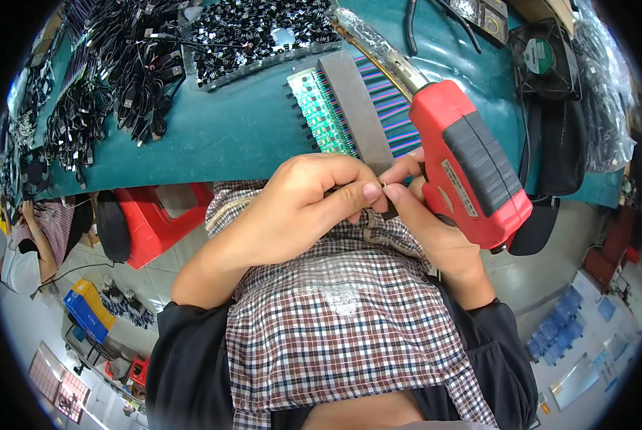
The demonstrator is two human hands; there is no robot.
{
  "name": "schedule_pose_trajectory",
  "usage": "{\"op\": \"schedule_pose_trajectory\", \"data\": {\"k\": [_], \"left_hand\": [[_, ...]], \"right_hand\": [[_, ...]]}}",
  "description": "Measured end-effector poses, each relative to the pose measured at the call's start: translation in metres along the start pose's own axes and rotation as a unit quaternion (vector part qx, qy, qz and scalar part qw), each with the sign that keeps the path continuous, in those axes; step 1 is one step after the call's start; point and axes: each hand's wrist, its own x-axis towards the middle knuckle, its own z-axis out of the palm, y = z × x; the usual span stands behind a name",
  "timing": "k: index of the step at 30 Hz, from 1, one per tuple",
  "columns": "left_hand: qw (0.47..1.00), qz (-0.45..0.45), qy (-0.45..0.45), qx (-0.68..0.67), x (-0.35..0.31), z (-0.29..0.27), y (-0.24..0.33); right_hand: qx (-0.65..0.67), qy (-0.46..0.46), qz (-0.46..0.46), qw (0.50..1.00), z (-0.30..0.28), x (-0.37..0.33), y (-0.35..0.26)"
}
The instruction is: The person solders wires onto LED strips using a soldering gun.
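Note:
A red soldering gun (435, 107) with a black grip panel lies in my right hand (439, 233), its tip pointing to the upper left. That hand's thumb and forefinger are pinched together, meeting the fingertips of my left hand (292, 204) just off the table's near edge. My left hand is closed too, thumb against forefinger. Something tiny and pale shows between the fingertips, too small to name. Right beyond them a grey metal bar (356, 107) rests across a green circuit board panel (317, 111) and a row of dark coloured wires (392, 97).
A tray (272, 66) of small black parts stands at the back. Bundles of black cables (131, 97) lie on the left. Black-handled pliers (464, 25), a fan (543, 61) and clear plastic wrapping (604, 93) are at the right. A red stool (152, 229) and another person (41, 244) appear left.

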Motion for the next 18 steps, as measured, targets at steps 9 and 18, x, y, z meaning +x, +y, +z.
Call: {"op": "schedule_pose_trajectory", "data": {"k": [9, 18], "left_hand": [[0.990, -0.037, -0.098, -0.099, -0.005, -0.005, -0.003], [0.940, 0.206, 0.133, 0.237, -0.011, 0.017, 0.002]], "right_hand": [[0.027, -0.106, 0.031, 0.994, -0.009, -0.006, -0.011], [-0.033, -0.054, -0.037, 0.997, -0.004, -0.009, -0.011]]}}
